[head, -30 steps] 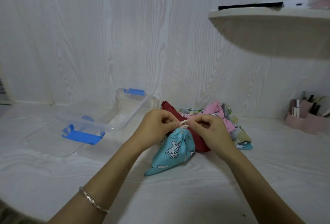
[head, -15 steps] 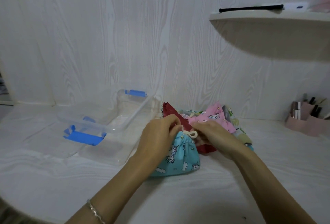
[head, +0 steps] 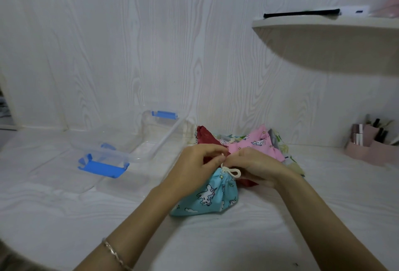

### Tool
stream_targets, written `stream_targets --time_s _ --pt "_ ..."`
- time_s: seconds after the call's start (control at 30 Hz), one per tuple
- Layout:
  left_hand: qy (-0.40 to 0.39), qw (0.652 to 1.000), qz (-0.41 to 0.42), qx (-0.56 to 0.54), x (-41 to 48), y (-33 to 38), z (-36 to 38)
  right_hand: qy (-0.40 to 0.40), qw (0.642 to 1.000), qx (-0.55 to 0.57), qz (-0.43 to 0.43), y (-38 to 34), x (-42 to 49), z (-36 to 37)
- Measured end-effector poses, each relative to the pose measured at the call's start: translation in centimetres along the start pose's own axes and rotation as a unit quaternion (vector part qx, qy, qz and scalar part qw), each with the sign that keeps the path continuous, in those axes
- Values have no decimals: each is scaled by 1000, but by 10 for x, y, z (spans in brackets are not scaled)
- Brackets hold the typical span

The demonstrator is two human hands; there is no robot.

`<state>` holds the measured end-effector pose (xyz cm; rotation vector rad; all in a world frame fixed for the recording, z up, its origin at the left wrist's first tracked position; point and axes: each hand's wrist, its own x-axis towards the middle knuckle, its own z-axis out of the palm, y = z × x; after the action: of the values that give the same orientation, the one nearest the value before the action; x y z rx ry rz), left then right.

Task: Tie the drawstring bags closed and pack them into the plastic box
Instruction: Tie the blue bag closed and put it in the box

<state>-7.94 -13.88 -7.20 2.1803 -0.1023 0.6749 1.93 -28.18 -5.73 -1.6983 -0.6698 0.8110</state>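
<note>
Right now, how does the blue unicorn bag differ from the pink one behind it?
The blue bag is turquoise; the pink bag pink. The blue bag's mouth is gathered by a white cord pinched by left hand and right hand; the pink bag is untouched, mouth hidden. The blue bag sits in front; the pink bag lies on the pile behind. Both have unicorn prints.

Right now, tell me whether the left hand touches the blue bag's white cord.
Touching. The head view shows the left hand pinching the white cord just above the blue bag's gathered neck.
</note>
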Motion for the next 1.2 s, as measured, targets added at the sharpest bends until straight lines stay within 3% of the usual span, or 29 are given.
stream_targets --time_s 0.23,0.4,0.6,0.73,1.03,1.13,1.2 --pt "-3 994 -88 -66 6 -9 -2 -19 1000 10 -1 2 1 -6" --pt "7 998 -52 -38 4 -8 0 35 999 -17 -8 3 4 -1" --pt "10 991 -103 -91 6 -8 -5 130 976 -157 -82 1 -5 4" --pt "-36 986 -118 -113 7 -7 -7 168 957 -191 -141 3 -6 9" --pt "-124 978 -117 -117 9 -5 -14 134 935 -281 -170 0 -9 7" --pt "-142 976 -114 -121 10 -1 -18 117 951 -247 -143 1 -9 6" --pt "-144 977 -115 -111 11 -1 -19 103 974 -166 -119 3 -8 6"
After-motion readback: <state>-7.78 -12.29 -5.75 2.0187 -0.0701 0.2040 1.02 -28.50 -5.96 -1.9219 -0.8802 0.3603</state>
